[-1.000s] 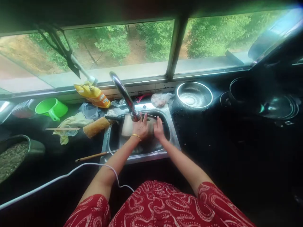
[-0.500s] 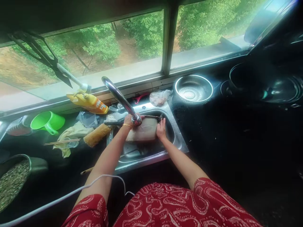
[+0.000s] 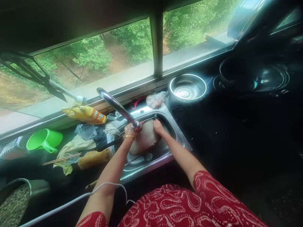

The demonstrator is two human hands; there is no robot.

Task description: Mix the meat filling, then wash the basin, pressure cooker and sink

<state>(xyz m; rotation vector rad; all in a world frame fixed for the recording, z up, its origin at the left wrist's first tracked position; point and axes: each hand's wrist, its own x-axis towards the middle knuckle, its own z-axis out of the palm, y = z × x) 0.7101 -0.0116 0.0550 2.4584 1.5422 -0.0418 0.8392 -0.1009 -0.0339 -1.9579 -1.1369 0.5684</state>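
Clothing: red fabric (image 3: pixel 180 205) printed with pale looping, dotted lines fills the near edge; both bare forearms reach out from it.
Cable: a thin white cord (image 3: pixel 71 199) curves across the left forearm, smooth and glossy.
Pot: a dark round pot (image 3: pixel 35 188) at the near left holds a grainy, speckled fill.
Sink: a stainless steel basin (image 3: pixel 176 138) with rounded corners and a bright flat rim, set in a dark counter.
Board: a pale, flat rectangular slab (image 3: pixel 145 140), matte and worn-looking, tilts inside the basin under the spout, between the two hands.
Left hand: the left hand (image 3: pixel 129 130), a thin gold bangle on its wrist, grips the board's left edge; the spout head hides part of its fingers.
Right hand: the right hand (image 3: pixel 158 126) closes over the board's far right corner, fingers curled on it.
Faucet: a curved chrome tube (image 3: pixel 115 105), mirror-smooth, arcs from the left and ends just above the board.
Left of sink: a rough tan cylindrical scrubber (image 3: pixel 94 158), crumpled cream cloth (image 3: pixel 73 146), thin wooden chopsticks (image 3: pixel 62 159), a glossy green plastic mug (image 3: pixel 44 140), a yellow squeeze bottle (image 3: pixel 84 114) lying on its side.
Behind sink: a crinkled clear bag (image 3: pixel 156 99).
Far right: a round perforated steel colander (image 3: pixel 188 88); a dark wok (image 3: pixel 255 77) beyond it.
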